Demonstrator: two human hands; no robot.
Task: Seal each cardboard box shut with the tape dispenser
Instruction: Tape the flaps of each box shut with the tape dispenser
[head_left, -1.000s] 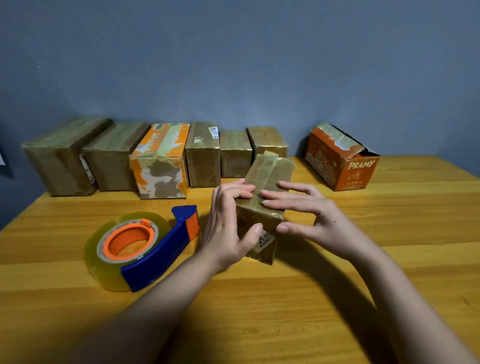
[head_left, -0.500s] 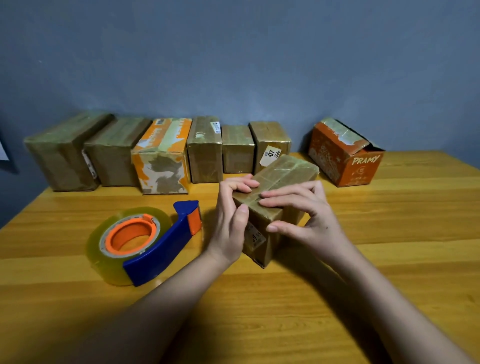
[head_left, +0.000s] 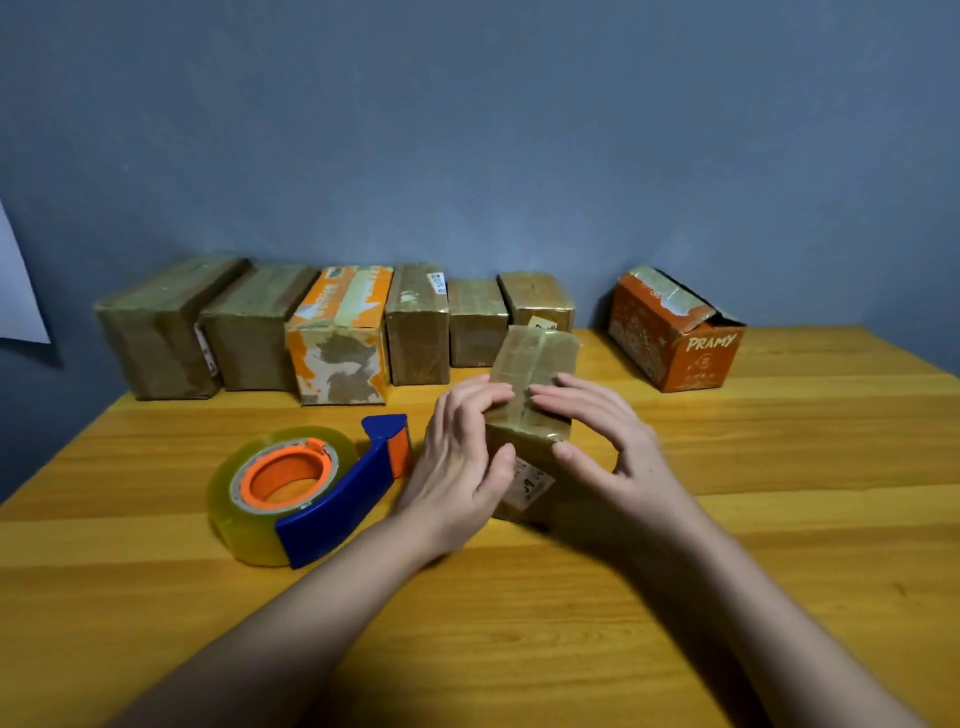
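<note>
Head view: small brown box (head_left: 532, 395) sits on the wooden table (head_left: 779, 519), centre, in front of a row of taped boxes (head_left: 332, 332) along the wall. Left hand (head_left: 457, 462) and right hand (head_left: 608, 447) both grasp it, fingers laid over the taped top, thumbs on the near face. Tape dispenser (head_left: 306, 488) lies untouched just left of the left hand. Orange box (head_left: 675, 332) at far right has a flap up, likely unsealed. Step: rubbing tape flat. Do it well: press outward from the seam, wrap the ends over the edges, keep the box steady.
</note>
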